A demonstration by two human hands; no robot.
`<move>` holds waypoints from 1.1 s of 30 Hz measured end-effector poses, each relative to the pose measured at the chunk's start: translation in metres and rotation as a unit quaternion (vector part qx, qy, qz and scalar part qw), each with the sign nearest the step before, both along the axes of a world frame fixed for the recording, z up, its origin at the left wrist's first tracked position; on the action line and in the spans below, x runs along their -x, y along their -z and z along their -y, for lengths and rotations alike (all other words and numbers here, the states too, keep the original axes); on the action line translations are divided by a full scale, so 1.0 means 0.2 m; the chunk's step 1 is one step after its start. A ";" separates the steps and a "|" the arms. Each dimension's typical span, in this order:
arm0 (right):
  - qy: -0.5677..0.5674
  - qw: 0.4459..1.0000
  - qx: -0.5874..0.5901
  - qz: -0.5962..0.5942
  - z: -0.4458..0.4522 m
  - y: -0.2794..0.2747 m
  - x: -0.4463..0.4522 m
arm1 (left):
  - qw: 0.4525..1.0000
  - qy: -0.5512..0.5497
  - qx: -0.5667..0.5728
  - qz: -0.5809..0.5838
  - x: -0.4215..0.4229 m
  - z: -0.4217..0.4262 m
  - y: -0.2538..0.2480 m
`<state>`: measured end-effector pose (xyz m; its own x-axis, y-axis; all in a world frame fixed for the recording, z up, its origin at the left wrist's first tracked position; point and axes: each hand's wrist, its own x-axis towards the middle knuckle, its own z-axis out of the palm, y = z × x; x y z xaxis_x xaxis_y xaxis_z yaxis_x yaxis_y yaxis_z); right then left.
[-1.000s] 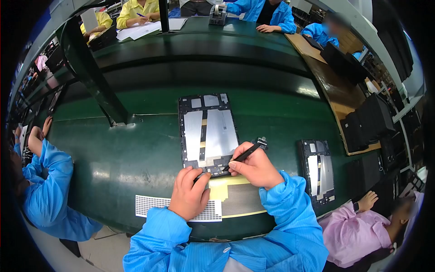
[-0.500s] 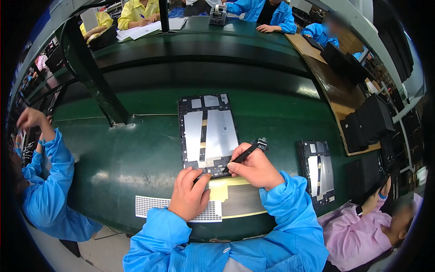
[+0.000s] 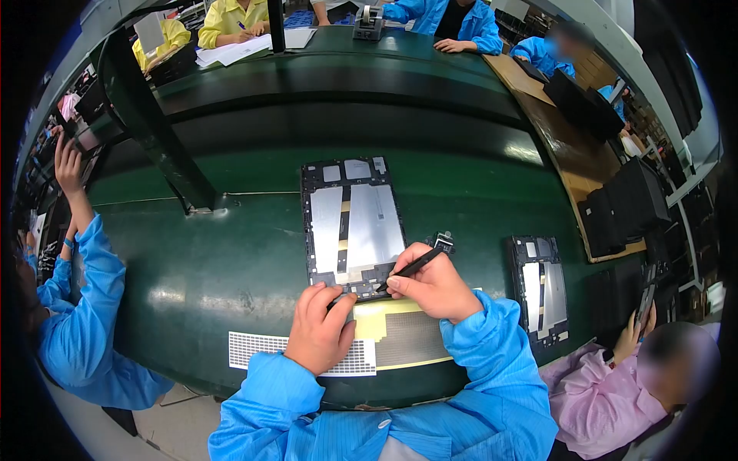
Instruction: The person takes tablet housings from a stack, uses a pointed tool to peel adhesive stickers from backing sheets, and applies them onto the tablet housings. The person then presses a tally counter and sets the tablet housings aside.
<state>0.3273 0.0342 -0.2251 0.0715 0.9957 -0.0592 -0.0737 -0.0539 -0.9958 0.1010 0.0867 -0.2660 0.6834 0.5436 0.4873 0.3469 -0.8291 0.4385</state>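
A tablet with its back off (image 3: 377,219) lies on the green bench, showing silver battery plates and a dark frame. My left hand (image 3: 320,329) is closed at its lower left edge, thumb and fingers bent against the frame. In my right hand (image 3: 438,288) a slim black pen-shaped tool (image 3: 417,264) is gripped, its tip at the tablet's lower right part. Whether the tip touches a component I cannot tell. Beneath my hands are a white sheet of small dark labels (image 3: 257,349) and a yellow-edged sheet with a fine grid (image 3: 415,338).
A second opened tablet (image 3: 544,296) lies to the right. A small dark metallic part (image 3: 443,240) sits beyond my right hand. A green post (image 3: 157,131) rises at the left. Co-workers in blue (image 3: 84,307) and pink (image 3: 607,396) flank me; black trays (image 3: 626,203) are stacked at right.
My hands, the tool and the tablet stay almost in place. The left co-worker's raised hand has opened upward, and the pink-sleeved person's head and hands have shifted.
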 end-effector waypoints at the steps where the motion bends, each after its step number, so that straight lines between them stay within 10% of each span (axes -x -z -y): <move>1: 0.000 1.000 0.001 0.006 0.00 0.00 0.00 | 1.000 0.000 0.001 0.000 0.00 0.00 0.00; 21: 0.039 0.994 -0.079 0.060 0.07 0.02 0.03 | 1.000 0.007 -0.006 0.008 0.00 0.00 0.00; 25: 0.070 0.992 -0.013 -0.107 0.27 0.03 0.12 | 1.000 0.010 -0.009 0.004 0.00 -0.02 0.02; 33: 0.000 0.994 0.108 -0.035 0.40 0.22 0.27 | 0.999 0.018 0.030 -0.035 0.01 0.01 -0.04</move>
